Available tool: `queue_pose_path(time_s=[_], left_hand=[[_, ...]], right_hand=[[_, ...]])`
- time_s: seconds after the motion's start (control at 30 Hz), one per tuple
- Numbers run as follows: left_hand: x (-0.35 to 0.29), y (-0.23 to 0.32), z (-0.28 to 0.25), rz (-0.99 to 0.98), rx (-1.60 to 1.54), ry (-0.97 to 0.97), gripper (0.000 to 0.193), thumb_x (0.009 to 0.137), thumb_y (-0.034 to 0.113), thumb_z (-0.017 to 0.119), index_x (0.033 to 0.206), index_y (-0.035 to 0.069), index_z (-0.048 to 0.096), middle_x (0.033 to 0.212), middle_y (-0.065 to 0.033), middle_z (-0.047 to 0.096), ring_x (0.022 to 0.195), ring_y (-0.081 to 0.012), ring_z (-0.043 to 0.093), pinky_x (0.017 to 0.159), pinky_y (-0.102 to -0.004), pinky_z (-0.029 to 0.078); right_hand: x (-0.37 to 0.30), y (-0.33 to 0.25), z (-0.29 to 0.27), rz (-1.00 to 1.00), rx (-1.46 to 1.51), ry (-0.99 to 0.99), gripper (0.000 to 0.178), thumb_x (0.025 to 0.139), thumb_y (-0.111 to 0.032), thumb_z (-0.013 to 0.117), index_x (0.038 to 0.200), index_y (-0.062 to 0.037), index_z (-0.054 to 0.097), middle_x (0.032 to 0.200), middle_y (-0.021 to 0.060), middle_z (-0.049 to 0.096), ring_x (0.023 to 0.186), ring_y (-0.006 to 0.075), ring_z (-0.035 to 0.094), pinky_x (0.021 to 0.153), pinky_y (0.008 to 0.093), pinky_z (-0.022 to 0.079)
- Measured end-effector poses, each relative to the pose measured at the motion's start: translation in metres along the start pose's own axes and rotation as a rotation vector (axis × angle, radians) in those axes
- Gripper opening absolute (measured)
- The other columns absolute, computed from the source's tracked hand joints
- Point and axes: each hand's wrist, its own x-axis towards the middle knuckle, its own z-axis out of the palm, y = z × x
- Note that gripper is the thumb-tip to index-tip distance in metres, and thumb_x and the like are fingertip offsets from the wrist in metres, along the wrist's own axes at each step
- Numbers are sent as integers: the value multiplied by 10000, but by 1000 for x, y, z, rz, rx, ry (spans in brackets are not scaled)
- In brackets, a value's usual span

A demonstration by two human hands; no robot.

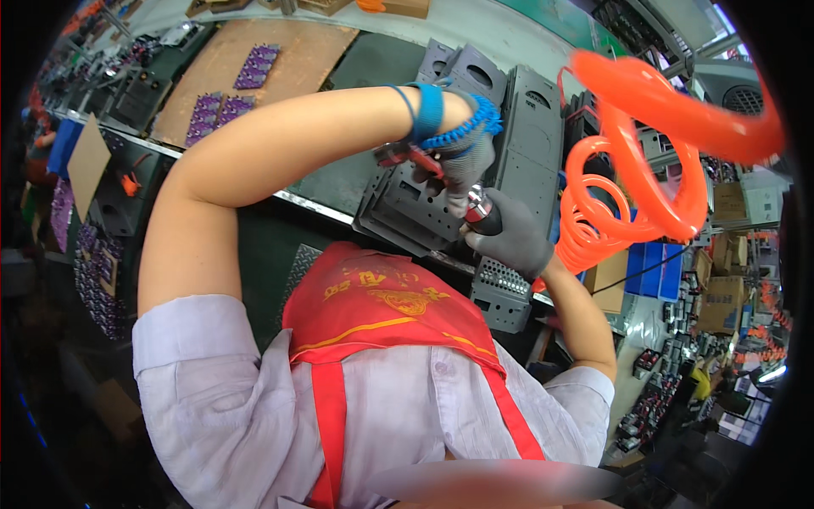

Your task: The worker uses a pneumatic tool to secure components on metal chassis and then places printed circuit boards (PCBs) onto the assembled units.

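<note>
My left hand, in a grey glove with a blue strap and coiled blue cord at the wrist, curls its fingers round a red and black piece whose kind I cannot make out. Just to its right, my gloved right hand is closed round a black cylindrical hand tool with a red and silver collar. The left fingertips are close to that collar; whether they touch it is unclear. Below both hands lies a dark grey sheet-metal housing with holes, partly covered by the hands.
Grey metal panels stand right of the hands, with more housings behind. A perforated bracket sits near the bench edge. Purple circuit boards rest on a brown board. An orange coiled hose hangs at right.
</note>
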Motion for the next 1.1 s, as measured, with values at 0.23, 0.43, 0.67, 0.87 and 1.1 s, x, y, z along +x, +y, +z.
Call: queue_pose_path(time_s=[0.23, 0.43, 0.67, 0.87, 1.1], left_hand=[[103, -95, 76, -221, -202, 1311, 506, 864, 452, 571, 1062, -13, 557, 1067, -209, 585, 907, -342, 612, 786, -458, 490], [128, -138, 160, -413, -533, 899, 389, 890, 315, 534, 1102, -8, 570, 1003, -259, 617, 945, -428, 589, 797, -490, 483], [133, -143, 162, -291, -658, 928, 341, 916, 245, 453, 1116, -10, 556, 904, -265, 636, 858, -439, 609, 752, -501, 492], [133, -142, 174, -308, -790, 992, 396, 908, 237, 484, 1196, -26, 554, 851, -285, 624, 812, -436, 608, 727, -490, 481], [127, -137, 161, -270, -828, 932, 408, 913, 238, 477, 1200, -46, 539, 762, -270, 614, 739, -434, 608, 666, -491, 470]], right_hand=[[-31, 59, 5, 547, 611, 196, 308, 709, -61, 676, 971, -2, 526, 741, 76, 602, 615, 141, 584, 544, 282, 470], [-24, 74, 18, 732, 592, 275, 258, 748, -90, 666, 944, -9, 519, 680, 46, 573, 536, 119, 540, 504, 260, 449], [3, 73, 26, 859, 289, 164, 259, 780, -165, 678, 960, -24, 557, 644, 24, 552, 497, 100, 517, 459, 268, 423], [-1, 75, 30, 922, 282, 193, 245, 779, -145, 677, 950, -16, 557, 643, 19, 544, 511, 98, 520, 472, 259, 424], [2, 74, 41, 935, 281, 250, 203, 786, -134, 668, 910, -25, 549, 623, 16, 552, 507, 91, 510, 477, 257, 419]])
